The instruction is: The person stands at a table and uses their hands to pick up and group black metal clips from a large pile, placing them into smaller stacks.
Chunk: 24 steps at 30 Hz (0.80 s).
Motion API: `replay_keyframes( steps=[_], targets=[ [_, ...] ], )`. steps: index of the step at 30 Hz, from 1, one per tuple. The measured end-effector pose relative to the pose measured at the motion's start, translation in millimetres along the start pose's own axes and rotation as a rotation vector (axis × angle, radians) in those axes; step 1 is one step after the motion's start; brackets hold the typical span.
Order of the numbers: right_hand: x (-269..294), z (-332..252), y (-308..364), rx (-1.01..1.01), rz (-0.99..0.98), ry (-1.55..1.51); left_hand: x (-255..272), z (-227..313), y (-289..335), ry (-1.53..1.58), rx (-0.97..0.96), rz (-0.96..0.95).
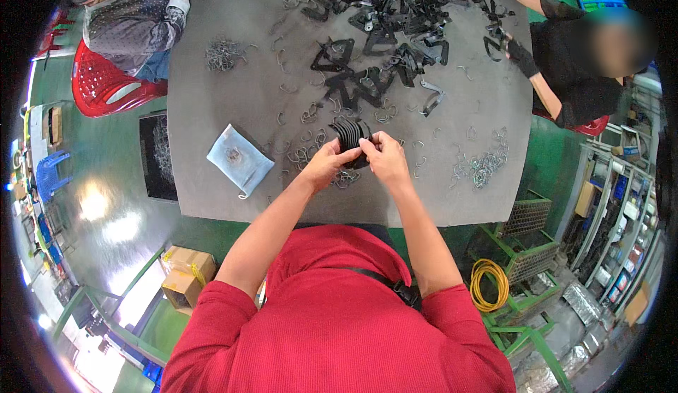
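Green floor (131,156) ran around a big grey worktop (424,202), edges bowed by the fisheye. Two co-workers sat at it: person in a patterned grey top (131,33) far left, person in a black top (575,64) far right, the latter with a dark-gloved hand (521,55) at a black bracket; couldn't tell if it was gripped. Loaded shelves (614,223) stood along the right side, a red chair (92,86) sat under the left person.

Largest lot on the worktop: heap of black brackets (381,29), tangled, far middle, straggling toward the wearer. Off the near edge: cardboard boxes (187,276) low left, yellow coil (489,285) low right on green metal framing. Black tray (159,156) showed just beyond the left edge, wire bits in it.

Light-blue bag (247,170) lay askew near left, small metal bits at its middle.

Left grip (332,163) closed round the left and lower side of a stack of black pieces (346,132); right grip (385,156) pinched its right side, thumb and fingers in close. Stack sat between both, over the near-middle worktop, below the heap.

Smallest: wire hooks (484,167), one pile near right, another far left, loose ones scattered about both hands.
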State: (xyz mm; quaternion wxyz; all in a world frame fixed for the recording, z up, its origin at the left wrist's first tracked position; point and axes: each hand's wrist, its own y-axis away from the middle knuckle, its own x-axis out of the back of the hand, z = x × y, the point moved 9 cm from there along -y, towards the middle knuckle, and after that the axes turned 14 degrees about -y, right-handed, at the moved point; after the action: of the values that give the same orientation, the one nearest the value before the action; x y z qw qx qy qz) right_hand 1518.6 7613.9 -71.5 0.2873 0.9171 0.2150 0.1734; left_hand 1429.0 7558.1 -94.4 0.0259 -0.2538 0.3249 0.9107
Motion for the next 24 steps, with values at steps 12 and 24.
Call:
replay_keyframes(
  steps=[12,24],
  targets=[
    [-17,-24,-45,0.318,0.036,0.698,68,-9,37,-0.164,0.038,0.050],
    [6,-60,-56,-0.014,-0.326,-0.380,100,14,30,-0.043,0.013,0.152]
  ],
)
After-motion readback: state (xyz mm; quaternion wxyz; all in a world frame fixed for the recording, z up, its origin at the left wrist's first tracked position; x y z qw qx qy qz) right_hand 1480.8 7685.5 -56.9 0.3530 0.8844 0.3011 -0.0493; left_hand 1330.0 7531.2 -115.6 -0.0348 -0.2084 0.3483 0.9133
